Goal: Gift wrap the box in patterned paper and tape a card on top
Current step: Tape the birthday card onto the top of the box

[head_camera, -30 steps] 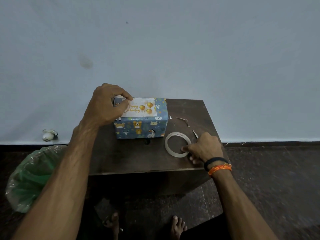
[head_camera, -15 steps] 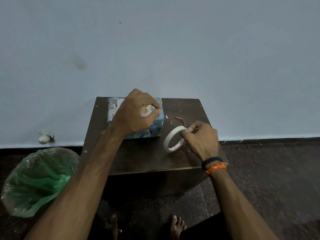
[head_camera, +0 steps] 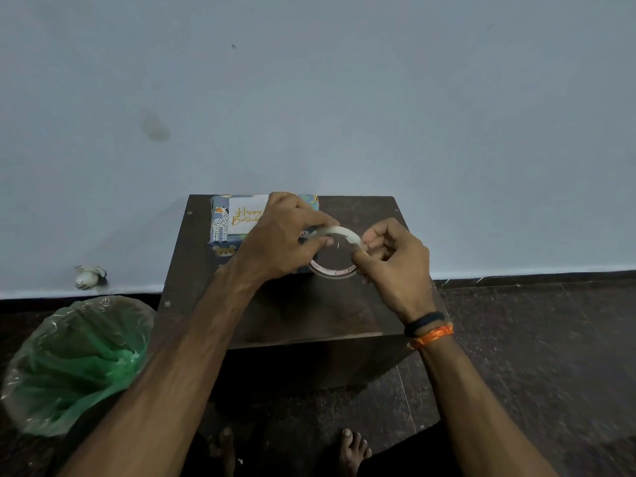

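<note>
Card (head_camera: pixel 245 215) reads "Happy Birth…"; both hands pinch tape roll (head_camera: pixel 339 235).

Looks like a plain room in a home, sparsely furnished. Shown by a bare pale blue painted wall (head_camera: pixel 344 98) with a smudge and a dark skirting strip along its foot, a dark speckled stone floor (head_camera: pixel 533 356), a small dark wooden table (head_camera: pixel 361 304) pushed against the wall, a bin lined with a green plastic bag (head_camera: pixel 75 363) beside it, and bare feet (head_camera: pixel 354 449) on the floor.
</note>
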Action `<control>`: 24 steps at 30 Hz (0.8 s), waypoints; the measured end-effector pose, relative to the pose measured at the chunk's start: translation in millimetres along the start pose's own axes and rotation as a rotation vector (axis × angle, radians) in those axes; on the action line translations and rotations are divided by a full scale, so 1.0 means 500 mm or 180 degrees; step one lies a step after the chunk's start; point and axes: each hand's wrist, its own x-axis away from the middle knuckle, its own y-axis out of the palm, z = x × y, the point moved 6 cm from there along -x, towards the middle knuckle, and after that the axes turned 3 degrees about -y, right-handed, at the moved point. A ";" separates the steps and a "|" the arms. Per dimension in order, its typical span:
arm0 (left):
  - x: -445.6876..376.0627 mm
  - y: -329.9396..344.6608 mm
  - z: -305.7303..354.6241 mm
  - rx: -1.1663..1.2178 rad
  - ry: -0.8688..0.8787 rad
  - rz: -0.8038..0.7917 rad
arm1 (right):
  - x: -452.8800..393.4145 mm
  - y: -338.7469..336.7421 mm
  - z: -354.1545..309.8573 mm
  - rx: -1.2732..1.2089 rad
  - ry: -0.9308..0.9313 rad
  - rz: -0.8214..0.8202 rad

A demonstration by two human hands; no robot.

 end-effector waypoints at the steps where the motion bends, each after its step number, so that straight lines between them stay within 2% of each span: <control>1: -0.001 0.000 -0.005 0.0008 -0.0034 0.0022 | -0.001 0.001 0.002 -0.0434 0.0149 -0.0192; 4: -0.001 0.000 -0.007 0.0096 0.0000 0.0029 | -0.002 0.004 0.003 -0.1265 0.0463 -0.0746; 9: -0.010 0.009 0.021 0.0008 0.0135 -0.0015 | 0.007 -0.002 -0.003 -0.1846 0.0808 -0.1265; 17: -0.008 0.023 0.028 0.0552 -0.0225 -0.0223 | 0.005 0.001 0.021 -0.1603 0.0848 -0.0869; 24: -0.015 0.032 0.018 0.0634 -0.0422 -0.0340 | 0.003 0.022 0.030 -0.1455 0.0807 -0.0836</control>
